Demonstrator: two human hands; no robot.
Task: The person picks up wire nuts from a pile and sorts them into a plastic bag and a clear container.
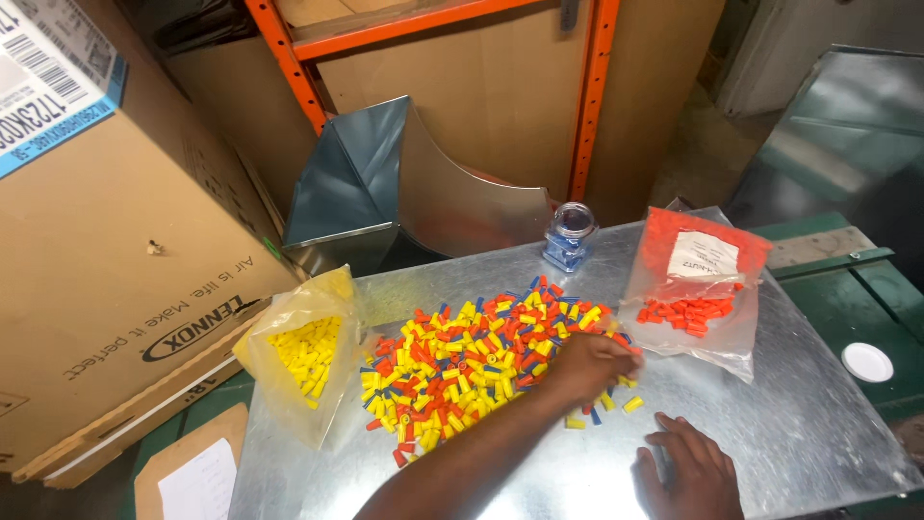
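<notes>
Galvanised sheet point(770, 424) laid over a green bench point(866, 299) serves as the worktop; a big cardboard box point(115, 289) crowds the left, with a bent sheet-metal duct piece point(385, 183) and an orange rack upright point(589, 96) behind. From my remote seat I note the mixed pile of wire caps point(462, 361), orange, yellow and blue together, spread thin in the middle of the sheet, probably so single colours can be picked out. Left hand point(587, 366) reaches across to the pile's right edge, knuckles up and fingers curled down among the caps; the tips are hidden, so I cannot tell whether they pinch a piece. Right hand point(688, 472) lies flat on bare metal near the front edge, fingers apart and holding nothing, likely as a brace. A few stray caps point(630, 404) sit between the two hands. The yellow bag point(303, 356) lies just left of the pile and holds only yellow caps. The clear bag of orange caps point(698, 289) lies just right of it, close to the left hand. A small clear jar point(570, 234) with blue contents stands at the pile's far side. Each container sits within arm's reach of the heap, one colour apiece
</notes>
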